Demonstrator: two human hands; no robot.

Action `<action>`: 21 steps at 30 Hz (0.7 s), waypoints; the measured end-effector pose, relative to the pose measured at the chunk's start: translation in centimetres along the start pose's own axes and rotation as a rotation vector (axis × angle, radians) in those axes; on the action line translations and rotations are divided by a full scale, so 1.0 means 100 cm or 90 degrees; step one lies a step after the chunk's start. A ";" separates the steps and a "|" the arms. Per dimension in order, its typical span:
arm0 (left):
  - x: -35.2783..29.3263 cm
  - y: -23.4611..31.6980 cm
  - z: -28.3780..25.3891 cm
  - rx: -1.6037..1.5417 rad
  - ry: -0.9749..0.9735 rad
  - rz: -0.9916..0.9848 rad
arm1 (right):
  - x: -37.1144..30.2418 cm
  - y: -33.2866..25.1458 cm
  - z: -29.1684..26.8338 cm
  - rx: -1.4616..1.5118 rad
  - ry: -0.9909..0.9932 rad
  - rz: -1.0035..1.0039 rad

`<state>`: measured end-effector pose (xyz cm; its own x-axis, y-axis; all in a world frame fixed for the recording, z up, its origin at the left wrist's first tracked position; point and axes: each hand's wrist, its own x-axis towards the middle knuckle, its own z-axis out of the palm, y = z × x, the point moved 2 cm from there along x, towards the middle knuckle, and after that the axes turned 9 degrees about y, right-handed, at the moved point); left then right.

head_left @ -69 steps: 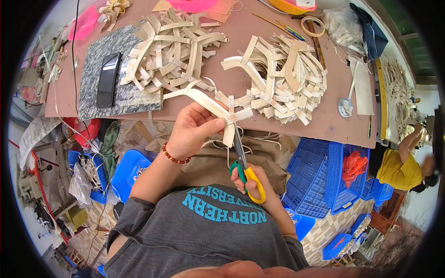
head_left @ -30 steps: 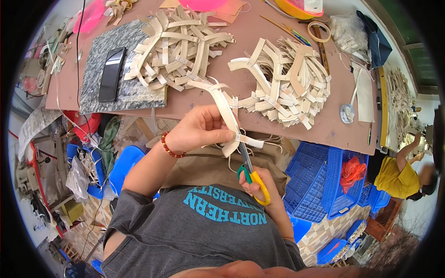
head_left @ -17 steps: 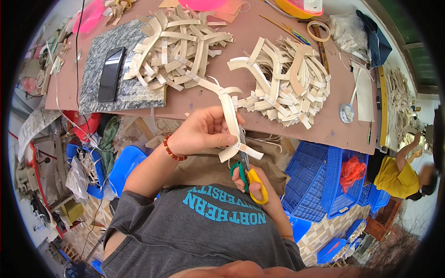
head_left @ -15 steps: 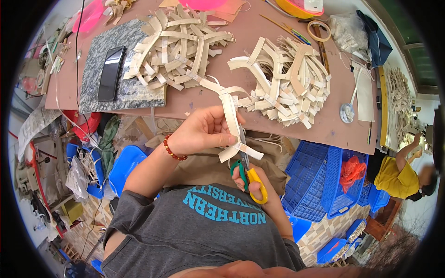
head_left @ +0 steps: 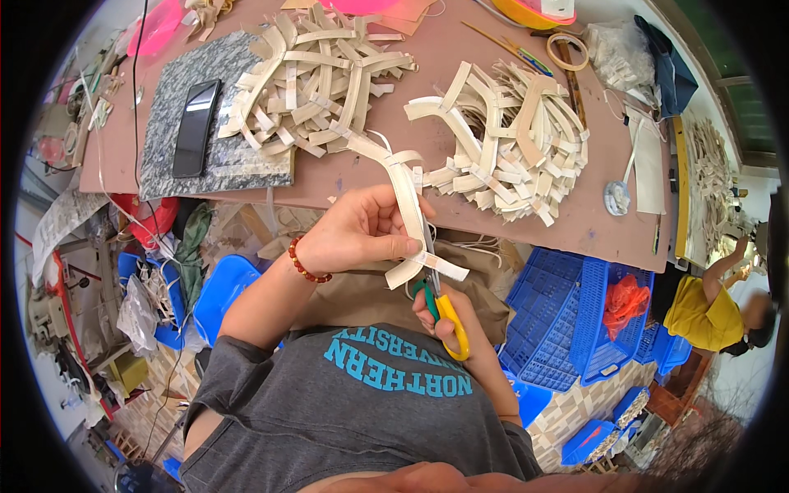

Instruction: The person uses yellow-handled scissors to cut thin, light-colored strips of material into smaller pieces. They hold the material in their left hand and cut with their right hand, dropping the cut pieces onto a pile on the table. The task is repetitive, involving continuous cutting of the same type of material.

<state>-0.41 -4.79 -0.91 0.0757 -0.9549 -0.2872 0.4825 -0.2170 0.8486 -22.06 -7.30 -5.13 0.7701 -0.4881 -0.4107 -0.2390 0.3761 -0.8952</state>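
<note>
My left hand (head_left: 366,230) pinches a cream fabric strap piece (head_left: 404,205) between thumb and fingers, in front of the table edge. The piece branches at both ends, and its upper end reaches to the pile of straps (head_left: 320,82) on the left. In my right hand (head_left: 448,316) is a pair of scissors (head_left: 450,324) with one yellow and one green handle. The blades point up behind the strap, close to its lower fork, and are partly hidden by it. A second heap of cream straps (head_left: 509,148) lies to the right on the table.
A black phone (head_left: 197,127) rests on a grey stone slab (head_left: 246,177) at the left of the brown table (head_left: 608,234). A tape roll (head_left: 567,51) and pens are at the back right. Blue plastic crates (head_left: 542,320) stand below on the right. A person in yellow (head_left: 705,312) is farther right.
The scissor handles have drawn closer together, with the green loop now mostly hidden by my right hand. My left hand and the strap have hardly moved.
</note>
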 end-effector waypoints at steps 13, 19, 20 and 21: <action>0.008 -0.005 -0.010 -0.080 0.054 0.038 | 0.000 0.015 -0.007 -0.033 0.055 0.020; 0.009 -0.006 -0.014 -0.027 0.096 0.050 | 0.001 0.017 -0.001 0.069 0.024 0.032; 0.009 -0.007 -0.013 -0.023 0.095 0.049 | 0.002 0.015 0.000 0.111 0.005 0.034; 0.008 -0.007 -0.012 -0.027 0.108 0.053 | 0.001 0.011 0.002 0.111 -0.005 0.022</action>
<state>0.35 -5.20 -2.28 0.2606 -0.9206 -0.2909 0.5045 -0.1271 0.8540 -22.12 -6.79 -6.15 0.7676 -0.4672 -0.4388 -0.1598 0.5235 -0.8369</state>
